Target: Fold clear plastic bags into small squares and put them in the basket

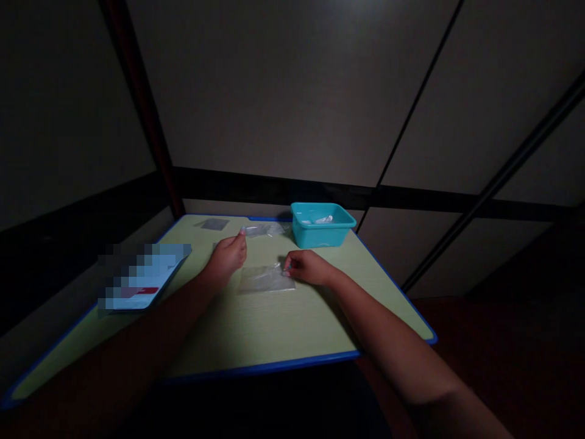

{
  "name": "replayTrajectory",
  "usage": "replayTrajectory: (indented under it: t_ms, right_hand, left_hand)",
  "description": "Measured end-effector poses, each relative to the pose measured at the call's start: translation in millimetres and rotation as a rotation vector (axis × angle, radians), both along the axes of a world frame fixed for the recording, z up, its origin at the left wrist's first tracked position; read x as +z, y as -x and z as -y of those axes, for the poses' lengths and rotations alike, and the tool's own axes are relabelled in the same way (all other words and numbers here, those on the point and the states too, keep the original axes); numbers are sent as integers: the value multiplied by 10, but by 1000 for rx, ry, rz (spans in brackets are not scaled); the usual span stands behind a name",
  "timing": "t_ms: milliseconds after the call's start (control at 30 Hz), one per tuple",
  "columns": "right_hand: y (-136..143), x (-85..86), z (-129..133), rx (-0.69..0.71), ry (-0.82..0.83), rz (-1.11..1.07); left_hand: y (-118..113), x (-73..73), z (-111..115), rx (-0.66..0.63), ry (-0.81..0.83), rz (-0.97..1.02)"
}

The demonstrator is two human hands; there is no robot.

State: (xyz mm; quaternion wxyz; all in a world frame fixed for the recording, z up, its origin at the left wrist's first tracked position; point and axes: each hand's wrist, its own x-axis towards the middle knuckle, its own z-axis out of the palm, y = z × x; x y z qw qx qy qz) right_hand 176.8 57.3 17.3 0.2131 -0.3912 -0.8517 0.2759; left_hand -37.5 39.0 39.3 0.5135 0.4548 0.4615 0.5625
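The right hand (308, 267) pinches the right edge of a clear bag (265, 280) flat on the bench (256, 332), the left hand's (228, 256) fingers closed together, on what I cannot tell.

Two hands (228, 256) (308, 267), one basin (323, 237), one table (256, 341), one screen (155, 274), at least two clear bags (262, 281) (265, 230)

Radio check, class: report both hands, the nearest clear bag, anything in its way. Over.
Left hand curled, hold unclear. Right hand curled at right end of clear bag. Bag mostly flat on table. Teal basket beyond right hand, not on bag.
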Motion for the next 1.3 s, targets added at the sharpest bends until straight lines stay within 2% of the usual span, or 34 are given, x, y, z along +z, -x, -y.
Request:
replayTrajectory:
  t_ms: [133,333,533,733,933,1100,1200,1300]
  right_hand:
    - [8,35,30,-5,-40,78]
    - [7,80,61,-22,-108,146]
    - [21,99,72,-22,-167,189]
    - [42,113,109,45,-177,187]
    - [66,144,146,35,-167,251]
    - [51,150,138,56,-222,217]
    - [42,150,131,123,-254,165]
    - [61,149,143,243,-210,90]
  left_hand:
    - [-12,-42,-1,-59,19,-23]
    - [-5,-81,-39,-72,50,-42]
    - [-13,-114,-44,-88,-5,-107]
    - [-24,-143,-12,-140,-45,-212]
    - [-31,-148,16,-137,-67,-369]
    - [-34,-118,34,-160,-107,-459]
    - [-41,-118,28,-160,-99,-432]
    - [-49,-142,13,-160,-102,-386]
